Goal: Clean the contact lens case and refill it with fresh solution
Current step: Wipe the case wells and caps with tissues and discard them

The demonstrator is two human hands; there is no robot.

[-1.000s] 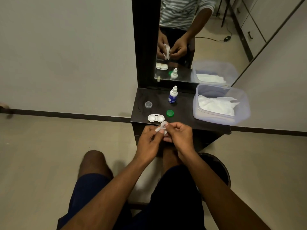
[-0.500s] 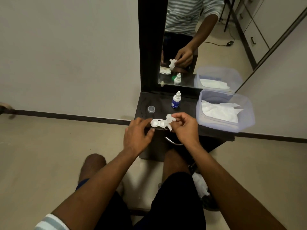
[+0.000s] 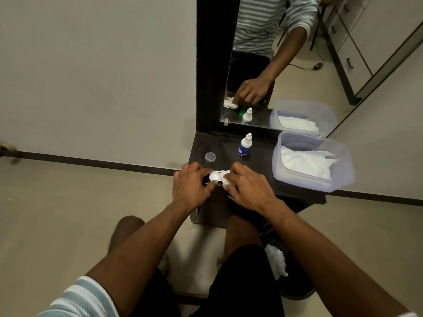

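We note a dark worktop (image 3: pixel 263 165) set against a pale wall below a mirror (image 3: pixel 251 65). The contact lens case (image 3: pixel 216 175) lies at its front edge, long axis running left to right between the hands. The left hand (image 3: pixel 190 186) grips the case's left end, thumb and fingers curled around it. The right hand (image 3: pixel 247 188) pinches a white tissue (image 3: pixel 227 182) against the right well, which we judge is being wiped. The solution bottle (image 3: pixel 245 146) stands upright behind, nearer the right hand.
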